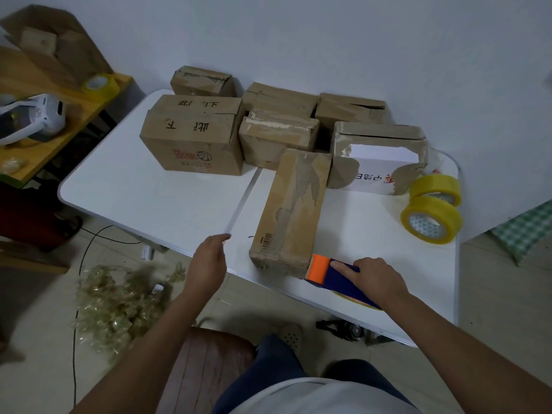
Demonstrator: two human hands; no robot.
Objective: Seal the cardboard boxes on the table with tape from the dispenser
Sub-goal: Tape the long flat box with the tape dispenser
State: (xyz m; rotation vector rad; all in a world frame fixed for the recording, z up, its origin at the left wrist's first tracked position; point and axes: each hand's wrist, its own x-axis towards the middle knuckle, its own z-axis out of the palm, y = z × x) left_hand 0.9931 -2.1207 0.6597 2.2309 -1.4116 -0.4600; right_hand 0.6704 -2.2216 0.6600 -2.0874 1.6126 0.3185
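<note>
A long cardboard box (294, 210) lies lengthwise on the white table (143, 198), its near end close to the front edge. My right hand (378, 279) grips the blue and orange tape dispenser (331, 271), whose orange head touches the near right corner of that box. My left hand (210, 258) hovers at the table's front edge, left of the box, fingers loosely curled and holding nothing. Several more worn cardboard boxes stand behind, among them a large printed one (194, 135) and a white-sided one (379, 156).
Two yellow tape rolls (431, 210) lie at the table's right. A heap of crumpled used tape (119, 300) is on the floor at left. A side table with a white device (33, 119) and another roll (100, 85) stands far left. A wooden stool (209, 363) is below me.
</note>
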